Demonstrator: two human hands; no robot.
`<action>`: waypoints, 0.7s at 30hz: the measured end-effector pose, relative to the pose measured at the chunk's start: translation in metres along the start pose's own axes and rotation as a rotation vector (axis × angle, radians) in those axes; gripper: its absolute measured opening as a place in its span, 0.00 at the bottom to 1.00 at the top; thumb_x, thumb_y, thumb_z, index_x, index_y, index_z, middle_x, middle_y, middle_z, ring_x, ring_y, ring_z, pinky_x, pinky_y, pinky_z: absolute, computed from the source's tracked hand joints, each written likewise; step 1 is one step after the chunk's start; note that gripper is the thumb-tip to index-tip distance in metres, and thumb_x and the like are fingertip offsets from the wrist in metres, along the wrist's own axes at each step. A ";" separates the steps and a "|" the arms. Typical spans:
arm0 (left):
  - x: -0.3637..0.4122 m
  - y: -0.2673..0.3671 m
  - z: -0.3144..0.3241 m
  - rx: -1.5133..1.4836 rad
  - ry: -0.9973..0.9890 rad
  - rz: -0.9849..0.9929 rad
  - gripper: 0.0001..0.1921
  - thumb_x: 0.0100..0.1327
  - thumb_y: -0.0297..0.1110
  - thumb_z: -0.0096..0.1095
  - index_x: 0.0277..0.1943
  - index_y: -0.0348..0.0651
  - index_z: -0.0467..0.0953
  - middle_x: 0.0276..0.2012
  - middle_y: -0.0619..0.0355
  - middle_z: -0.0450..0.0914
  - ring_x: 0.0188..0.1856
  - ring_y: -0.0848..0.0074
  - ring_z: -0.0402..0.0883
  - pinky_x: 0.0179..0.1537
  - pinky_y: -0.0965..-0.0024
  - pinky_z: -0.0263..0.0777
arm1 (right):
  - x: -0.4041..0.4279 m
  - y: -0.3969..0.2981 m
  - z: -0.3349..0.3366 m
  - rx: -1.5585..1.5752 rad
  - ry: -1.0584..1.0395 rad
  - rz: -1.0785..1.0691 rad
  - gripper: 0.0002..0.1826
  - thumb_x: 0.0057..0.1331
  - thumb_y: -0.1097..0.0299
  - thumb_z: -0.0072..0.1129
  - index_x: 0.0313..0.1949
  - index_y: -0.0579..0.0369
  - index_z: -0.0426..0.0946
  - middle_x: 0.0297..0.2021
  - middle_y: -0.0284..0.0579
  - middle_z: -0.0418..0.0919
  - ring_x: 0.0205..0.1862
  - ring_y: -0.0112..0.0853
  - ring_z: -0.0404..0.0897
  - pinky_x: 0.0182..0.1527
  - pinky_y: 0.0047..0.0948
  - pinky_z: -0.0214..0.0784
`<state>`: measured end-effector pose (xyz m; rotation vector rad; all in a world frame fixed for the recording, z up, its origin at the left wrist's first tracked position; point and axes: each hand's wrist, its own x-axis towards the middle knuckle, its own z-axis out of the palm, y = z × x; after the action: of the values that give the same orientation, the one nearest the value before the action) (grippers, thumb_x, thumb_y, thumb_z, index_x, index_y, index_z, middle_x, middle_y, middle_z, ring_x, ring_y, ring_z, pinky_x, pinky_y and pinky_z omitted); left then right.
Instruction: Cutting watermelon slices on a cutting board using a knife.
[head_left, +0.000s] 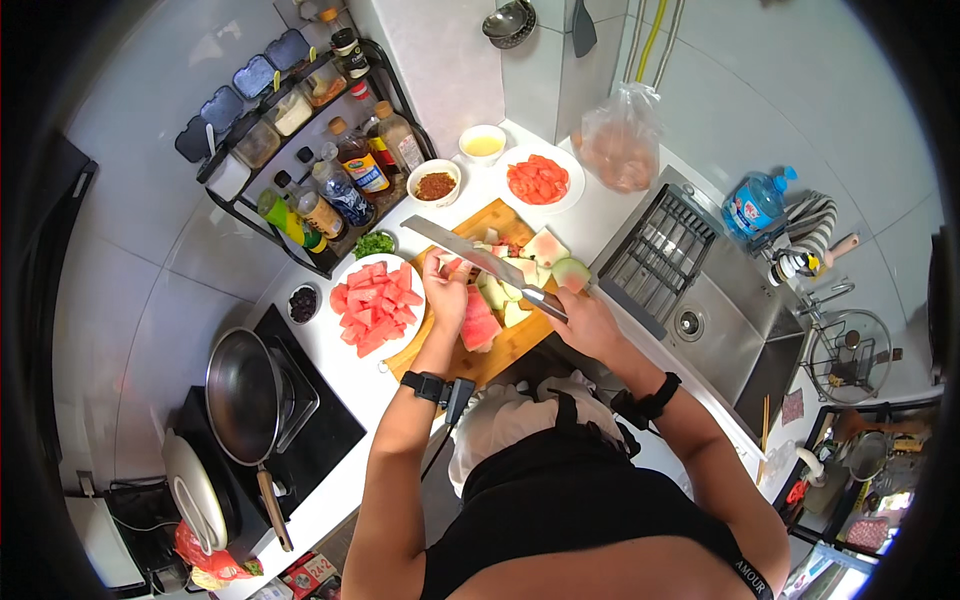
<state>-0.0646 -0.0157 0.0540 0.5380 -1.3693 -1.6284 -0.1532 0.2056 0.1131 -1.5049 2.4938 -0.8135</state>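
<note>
My right hand (587, 321) grips the handle of a long kitchen knife (480, 259), its blade slanting up and left over the wooden cutting board (491, 217). My left hand (445, 283) is closed around a piece of watermelon (452, 264) beside the blade, partly hidden by my fingers. A red watermelon wedge (478, 321) lies on the board between my hands. Pale green rind pieces (517, 313) and a cut end of rind (570, 274) are piled near the board's right side. Left of the board, a white plate (411, 334) holds watermelon chunks (373, 304).
A plate of sliced red food (537, 180), a bowl of yellow liquid (482, 144) and a bowl of red-brown seasoning (435, 186) stand behind the board. The bottle rack (300, 259) and frying pan (244, 397) are left; the steel sink (720, 337) is right.
</note>
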 end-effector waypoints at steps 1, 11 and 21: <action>-0.001 -0.001 0.002 0.002 -0.007 -0.019 0.17 0.56 0.11 0.57 0.46 0.37 0.69 0.41 0.59 0.77 0.43 0.79 0.78 0.43 0.78 0.73 | 0.000 0.003 0.001 0.039 -0.010 0.031 0.15 0.57 0.62 0.61 0.39 0.55 0.69 0.27 0.52 0.77 0.31 0.48 0.78 0.35 0.44 0.70; -0.002 -0.011 0.002 -0.039 -0.082 -0.081 0.14 0.59 0.14 0.58 0.45 0.37 0.69 0.40 0.59 0.76 0.41 0.79 0.78 0.42 0.77 0.75 | -0.013 0.028 0.009 0.066 -0.081 0.105 0.14 0.60 0.60 0.57 0.36 0.57 0.69 0.25 0.57 0.76 0.29 0.53 0.77 0.33 0.48 0.69; 0.015 -0.009 -0.028 -0.045 -0.045 -0.082 0.12 0.62 0.20 0.59 0.47 0.43 0.68 0.42 0.60 0.76 0.42 0.79 0.76 0.41 0.71 0.77 | -0.030 0.058 0.014 0.124 -0.151 0.163 0.17 0.64 0.55 0.54 0.36 0.60 0.70 0.25 0.58 0.76 0.30 0.53 0.77 0.33 0.48 0.68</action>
<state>-0.0533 -0.0433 0.0406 0.5402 -1.3550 -1.7434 -0.1782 0.2468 0.0668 -1.2549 2.3715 -0.7802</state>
